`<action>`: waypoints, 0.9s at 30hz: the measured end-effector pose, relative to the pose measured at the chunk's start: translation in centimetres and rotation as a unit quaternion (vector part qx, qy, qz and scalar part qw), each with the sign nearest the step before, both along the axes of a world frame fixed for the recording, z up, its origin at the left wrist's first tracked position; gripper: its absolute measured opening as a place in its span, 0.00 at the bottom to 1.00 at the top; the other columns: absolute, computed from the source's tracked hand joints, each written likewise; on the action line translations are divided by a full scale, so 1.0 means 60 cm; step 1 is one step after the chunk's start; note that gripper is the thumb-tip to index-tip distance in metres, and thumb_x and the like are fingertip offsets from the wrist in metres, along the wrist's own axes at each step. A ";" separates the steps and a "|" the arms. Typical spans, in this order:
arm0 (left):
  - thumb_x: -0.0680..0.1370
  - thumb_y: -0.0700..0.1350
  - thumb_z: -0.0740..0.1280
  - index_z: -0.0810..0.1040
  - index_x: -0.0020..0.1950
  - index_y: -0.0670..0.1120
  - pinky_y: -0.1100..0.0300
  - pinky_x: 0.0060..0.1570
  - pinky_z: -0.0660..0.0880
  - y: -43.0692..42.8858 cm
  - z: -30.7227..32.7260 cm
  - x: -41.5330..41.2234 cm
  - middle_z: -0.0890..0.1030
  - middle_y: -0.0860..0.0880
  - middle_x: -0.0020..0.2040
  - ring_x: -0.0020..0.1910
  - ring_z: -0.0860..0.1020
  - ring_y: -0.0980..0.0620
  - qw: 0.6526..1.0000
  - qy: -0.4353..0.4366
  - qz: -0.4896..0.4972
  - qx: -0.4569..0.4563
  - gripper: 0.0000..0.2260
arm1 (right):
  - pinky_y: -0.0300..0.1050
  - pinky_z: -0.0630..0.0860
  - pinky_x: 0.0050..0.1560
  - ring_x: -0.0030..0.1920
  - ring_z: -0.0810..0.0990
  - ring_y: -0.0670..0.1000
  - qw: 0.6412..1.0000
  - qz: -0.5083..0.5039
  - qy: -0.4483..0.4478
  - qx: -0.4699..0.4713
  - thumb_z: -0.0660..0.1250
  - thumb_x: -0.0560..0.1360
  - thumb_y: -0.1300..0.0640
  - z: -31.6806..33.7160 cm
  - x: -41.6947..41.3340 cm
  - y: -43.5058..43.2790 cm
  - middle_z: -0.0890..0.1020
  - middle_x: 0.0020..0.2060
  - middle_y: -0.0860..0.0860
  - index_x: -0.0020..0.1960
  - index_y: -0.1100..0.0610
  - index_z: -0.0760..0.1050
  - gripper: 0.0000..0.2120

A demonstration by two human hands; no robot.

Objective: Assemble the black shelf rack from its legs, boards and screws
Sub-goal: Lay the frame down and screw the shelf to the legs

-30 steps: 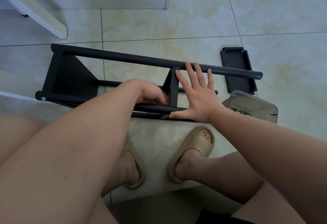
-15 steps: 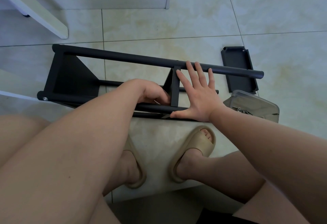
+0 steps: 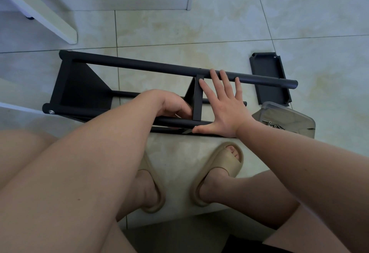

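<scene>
The half-built black shelf rack [image 3: 139,67] lies on its side on the tiled floor, with round legs joined by one board [image 3: 79,91] at the left end and a second board [image 3: 196,101] near the middle. My right hand [image 3: 221,105] lies flat with spread fingers across the upper and lower legs, just right of the middle board. My left hand [image 3: 173,104] reaches in from the left with its fingers curled against that board near the lower leg; what they hold is hidden. A loose black board [image 3: 269,79] lies to the right.
A clear plastic bag of screws [image 3: 283,121] sits on the floor right of my right wrist. My feet in tan slippers [image 3: 221,169] rest just below the rack. White furniture [image 3: 40,11] stands at the top left.
</scene>
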State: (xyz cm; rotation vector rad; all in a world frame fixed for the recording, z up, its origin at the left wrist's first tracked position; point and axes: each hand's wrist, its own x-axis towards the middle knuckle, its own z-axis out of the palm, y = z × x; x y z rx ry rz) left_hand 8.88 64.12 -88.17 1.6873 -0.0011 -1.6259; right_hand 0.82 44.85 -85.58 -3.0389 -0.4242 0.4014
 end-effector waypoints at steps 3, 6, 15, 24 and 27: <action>0.75 0.40 0.69 0.84 0.55 0.44 0.49 0.62 0.76 0.000 -0.001 0.001 0.84 0.43 0.54 0.56 0.82 0.43 1.000 0.008 0.006 0.006 0.10 | 0.69 0.34 0.76 0.80 0.31 0.59 1.000 -0.001 0.003 -0.003 0.49 0.61 0.14 0.001 0.000 0.001 0.35 0.81 0.55 0.83 0.49 0.39 0.62; 0.76 0.38 0.67 0.84 0.52 0.45 0.51 0.56 0.77 0.000 0.002 0.000 0.83 0.44 0.51 0.51 0.80 0.46 1.000 0.013 0.008 0.003 0.08 | 0.69 0.35 0.76 0.80 0.31 0.59 1.000 0.000 0.005 -0.007 0.49 0.61 0.14 0.002 0.001 0.001 0.35 0.81 0.55 0.83 0.49 0.39 0.62; 0.72 0.42 0.68 0.84 0.56 0.45 0.47 0.69 0.71 -0.001 0.010 -0.003 0.84 0.44 0.55 0.57 0.80 0.46 1.000 0.021 -0.001 -0.014 0.13 | 0.69 0.34 0.76 0.80 0.32 0.59 1.000 0.001 0.001 0.000 0.50 0.61 0.13 0.001 0.000 0.000 0.36 0.81 0.55 0.83 0.49 0.39 0.62; 0.75 0.41 0.70 0.83 0.55 0.41 0.50 0.61 0.75 -0.006 0.014 -0.004 0.83 0.43 0.48 0.51 0.79 0.45 1.000 -0.011 -0.003 0.015 0.10 | 0.69 0.35 0.76 0.80 0.31 0.59 1.000 -0.001 0.005 0.000 0.50 0.61 0.14 0.002 0.000 0.000 0.35 0.81 0.54 0.83 0.49 0.38 0.62; 0.77 0.38 0.67 0.83 0.46 0.46 0.49 0.64 0.74 -0.006 0.015 -0.005 0.84 0.45 0.46 0.51 0.80 0.45 1.000 -0.011 -0.001 0.003 0.06 | 0.69 0.34 0.76 0.80 0.31 0.59 1.000 -0.001 0.005 0.000 0.50 0.61 0.14 0.001 0.001 0.000 0.35 0.81 0.54 0.83 0.48 0.38 0.62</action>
